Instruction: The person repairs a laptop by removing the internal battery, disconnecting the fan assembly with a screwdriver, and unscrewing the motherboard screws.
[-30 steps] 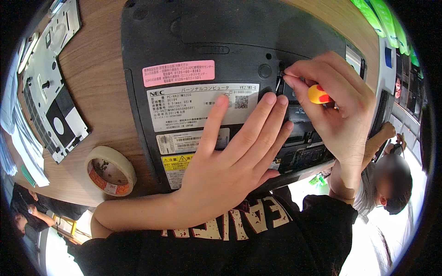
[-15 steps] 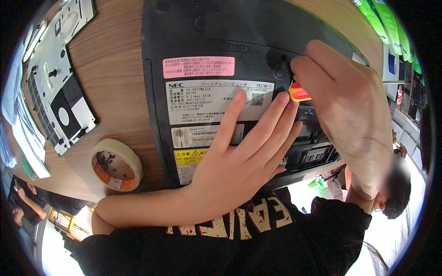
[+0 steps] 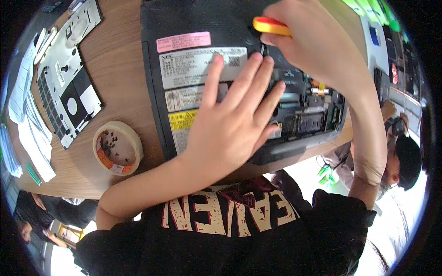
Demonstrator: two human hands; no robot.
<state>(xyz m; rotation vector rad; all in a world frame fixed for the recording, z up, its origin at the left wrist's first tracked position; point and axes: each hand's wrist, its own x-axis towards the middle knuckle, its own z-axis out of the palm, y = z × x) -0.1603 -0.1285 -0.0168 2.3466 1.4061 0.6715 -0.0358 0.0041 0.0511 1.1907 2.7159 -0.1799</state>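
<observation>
A black laptop (image 3: 198,20) lies upside down on the wooden table, its underside up, with pink, white and yellow labels. Flat on it rests my left hand (image 3: 221,117), fingers spread over the labels and the lower casing. My right hand (image 3: 308,46) is closed around a screwdriver (image 3: 272,26) with a red and yellow handle. The screwdriver's thin shaft points down to the casing beside my left fingertips; its tip is too small to make out. Near the right side, an uncovered bay (image 3: 311,122) shows circuit parts and slots.
Left of the laptop stands a tape roll (image 3: 136,140) with several small dark screws inside. Farther left lie a silver and black panel (image 3: 56,80), papers (image 3: 27,110) and a thin green object (image 3: 33,174). Green packages (image 3: 370,10) sit at far right. Other people are at both sides.
The laptop and both hands appear higher and farther left in the picture. More of the screwdriver's handle shows, and its shaft is visible. My left hand stays flat on the laptop.
</observation>
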